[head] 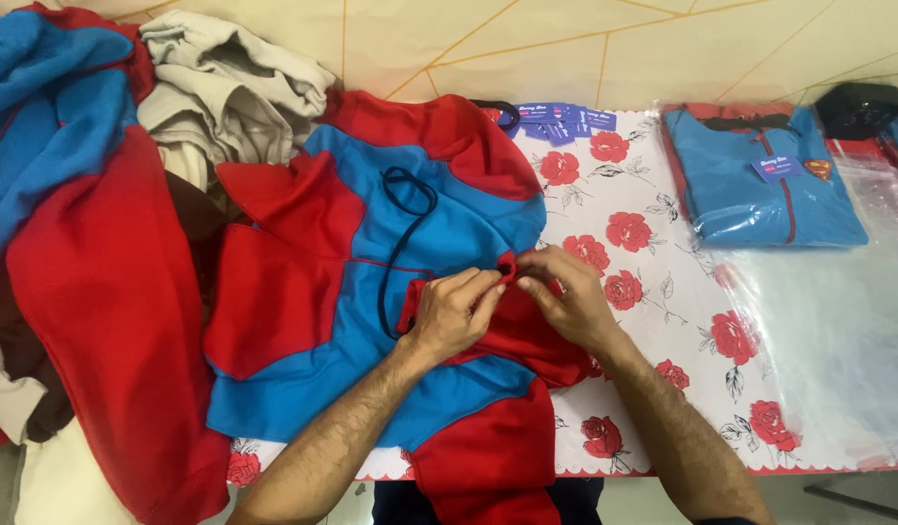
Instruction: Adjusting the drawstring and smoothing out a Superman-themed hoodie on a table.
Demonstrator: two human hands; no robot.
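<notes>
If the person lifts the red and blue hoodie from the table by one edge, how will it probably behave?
The red and blue hoodie probably droops rather than holds shape: it already lies creased on the flowered tablecloth. The black drawstring likely dangles loose. It looks thick, so perhaps weighty but not fragile; both hands, left hand and right hand, pinch a red fold.

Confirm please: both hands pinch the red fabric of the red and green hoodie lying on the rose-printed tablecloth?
Not quite. The hoodie is red and blue, not green, as the head view shows. Both the left hand and right hand do pinch its red fabric on the rose-printed tablecloth.
</notes>
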